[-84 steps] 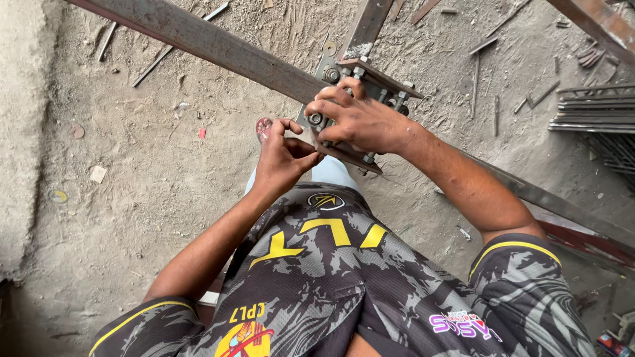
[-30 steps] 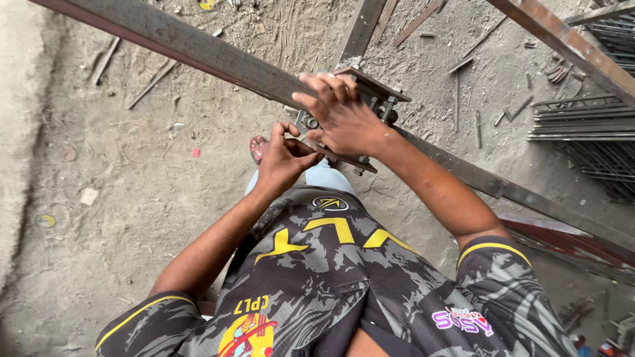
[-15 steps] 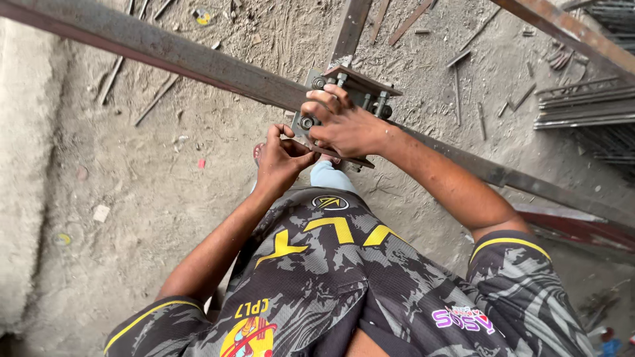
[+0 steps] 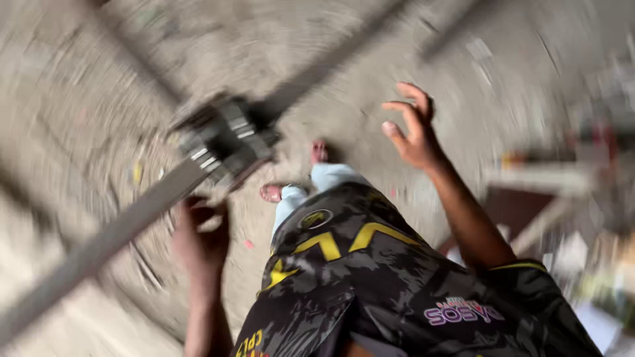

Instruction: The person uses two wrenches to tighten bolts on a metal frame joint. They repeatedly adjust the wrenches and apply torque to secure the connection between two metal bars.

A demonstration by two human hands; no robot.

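Note:
The view is badly smeared by motion. A long grey steel bar runs from the lower left up to the upper right, with a bolted metal clamp fixed on it near the middle. My left hand is just below the clamp, against the underside of the bar; its fingers look curled, but the blur hides whether they grip anything. My right hand is raised in the air to the right of the bar, fingers spread, holding nothing. My bare feet stand on the dusty ground under the bar.
Dusty concrete ground with small scraps lies all around. At the right, blurred, are a dark red panel, a pale plank and mixed clutter. A second bar crosses the top right.
The view has swung hard, so the bar now slants the other way. My right hand has come off the clamp and lifted away, open. My left hand stays by the bar under the clamp.

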